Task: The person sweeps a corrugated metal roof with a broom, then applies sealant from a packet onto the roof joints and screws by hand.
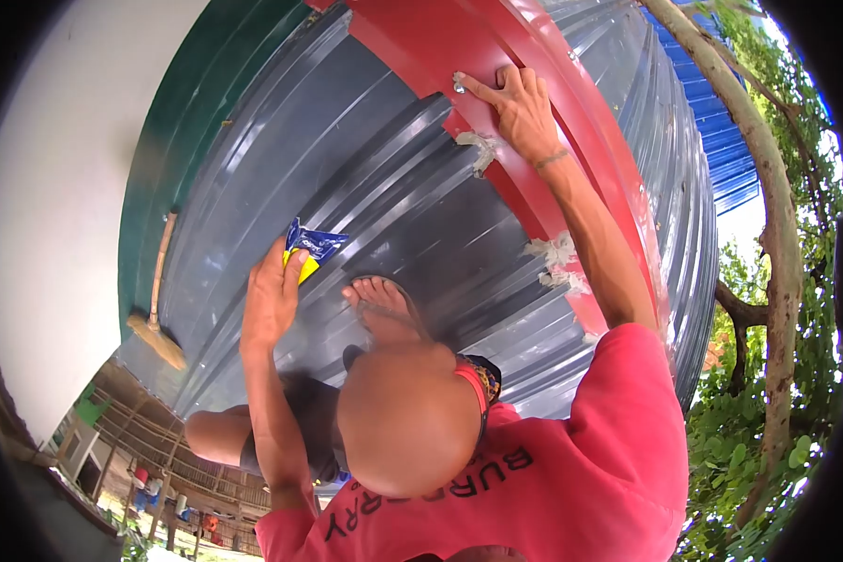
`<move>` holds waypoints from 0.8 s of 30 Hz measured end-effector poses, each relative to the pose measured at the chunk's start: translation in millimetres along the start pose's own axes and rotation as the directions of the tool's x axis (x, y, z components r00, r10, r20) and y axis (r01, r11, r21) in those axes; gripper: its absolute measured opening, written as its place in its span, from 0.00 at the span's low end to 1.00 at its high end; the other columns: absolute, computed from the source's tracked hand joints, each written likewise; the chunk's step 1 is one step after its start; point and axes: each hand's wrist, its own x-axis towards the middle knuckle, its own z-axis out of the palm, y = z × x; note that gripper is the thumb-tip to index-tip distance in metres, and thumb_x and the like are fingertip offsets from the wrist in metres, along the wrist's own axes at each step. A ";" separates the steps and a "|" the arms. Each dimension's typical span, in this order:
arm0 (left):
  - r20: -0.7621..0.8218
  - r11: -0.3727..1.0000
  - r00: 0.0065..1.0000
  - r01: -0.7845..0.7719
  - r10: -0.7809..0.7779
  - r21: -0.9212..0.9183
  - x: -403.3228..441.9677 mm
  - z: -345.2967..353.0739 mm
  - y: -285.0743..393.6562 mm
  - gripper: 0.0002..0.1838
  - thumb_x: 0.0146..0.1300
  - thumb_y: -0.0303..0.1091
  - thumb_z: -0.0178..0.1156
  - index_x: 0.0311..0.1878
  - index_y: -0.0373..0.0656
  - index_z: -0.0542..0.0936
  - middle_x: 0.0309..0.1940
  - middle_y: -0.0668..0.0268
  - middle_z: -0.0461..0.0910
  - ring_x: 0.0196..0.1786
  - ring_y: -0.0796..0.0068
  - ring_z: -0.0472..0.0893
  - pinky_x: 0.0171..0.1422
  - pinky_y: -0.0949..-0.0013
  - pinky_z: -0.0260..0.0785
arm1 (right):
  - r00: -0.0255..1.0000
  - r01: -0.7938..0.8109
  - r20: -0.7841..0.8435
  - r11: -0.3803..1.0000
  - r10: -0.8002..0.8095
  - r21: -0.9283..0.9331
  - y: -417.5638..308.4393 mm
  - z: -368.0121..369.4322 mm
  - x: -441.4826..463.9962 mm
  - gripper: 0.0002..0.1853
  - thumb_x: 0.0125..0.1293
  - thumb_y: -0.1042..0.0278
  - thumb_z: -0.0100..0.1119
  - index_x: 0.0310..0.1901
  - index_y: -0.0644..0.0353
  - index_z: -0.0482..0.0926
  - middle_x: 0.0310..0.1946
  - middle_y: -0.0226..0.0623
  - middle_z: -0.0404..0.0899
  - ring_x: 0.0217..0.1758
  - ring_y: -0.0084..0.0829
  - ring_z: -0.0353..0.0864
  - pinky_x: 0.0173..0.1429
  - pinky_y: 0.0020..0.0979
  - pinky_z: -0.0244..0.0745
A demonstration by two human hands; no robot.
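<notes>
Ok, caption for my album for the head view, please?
On a grey roof, left hand holds a packet while right hand points at a screw on the red strip.

A short-sleeved, pinkish-red fabric T-shirt [609,450] bears large black capital lettering [459,482] across the back. Dark cloth shorts [307,421] show at left. A thin wristband [551,160] circles the right wrist [539,147]; a red-edged, dark patterned strap [482,377] sits beside the head [403,417].

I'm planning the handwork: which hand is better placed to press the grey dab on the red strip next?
Probably the right. The right hand has a finger at the grey dab on the red strip; the left hand is farther away, holding a blue-and-yellow packet.
</notes>
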 end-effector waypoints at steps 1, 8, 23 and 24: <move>0.004 1.000 1.000 0.003 -0.003 0.014 -1.1 -1.9 0.7 0.15 0.79 0.40 0.54 0.51 0.35 0.76 0.35 0.45 0.81 0.39 0.39 0.79 0.47 0.52 0.71 | 0.999 0.020 0.037 0.997 -0.018 -0.071 -0.2 0.5 -2.1 0.37 0.63 0.80 0.54 0.70 0.28 0.76 0.42 0.31 0.68 0.46 0.36 0.67 0.55 0.36 0.64; 0.046 0.995 0.999 -0.027 0.022 0.095 -1.8 -15.2 10.5 0.15 0.79 0.41 0.54 0.49 0.36 0.76 0.33 0.45 0.81 0.37 0.39 0.79 0.45 0.51 0.71 | 0.931 0.313 0.353 0.689 -0.088 -0.654 -35.5 -20.0 -3.6 0.25 0.65 0.60 0.57 0.64 0.51 0.80 0.52 0.34 0.71 0.64 0.41 0.65 0.73 0.44 0.58; 0.074 1.000 0.997 -0.007 0.005 0.015 -12.2 -9.9 -1.1 0.18 0.78 0.45 0.54 0.50 0.36 0.76 0.34 0.46 0.81 0.37 0.42 0.79 0.47 0.53 0.71 | 0.985 -0.174 0.034 0.971 0.171 0.162 -5.4 10.4 30.2 0.14 0.57 0.75 0.60 0.41 0.43 0.87 0.48 0.35 0.71 0.55 0.44 0.66 0.58 0.42 0.63; 0.087 1.000 0.996 0.006 -0.008 0.019 -10.6 -9.4 -0.2 0.18 0.78 0.45 0.54 0.50 0.36 0.76 0.34 0.46 0.81 0.37 0.42 0.79 0.46 0.53 0.71 | 0.986 -0.168 0.045 0.979 0.163 0.120 -5.9 12.3 37.1 0.12 0.59 0.74 0.60 0.41 0.43 0.86 0.48 0.35 0.72 0.56 0.44 0.66 0.58 0.42 0.62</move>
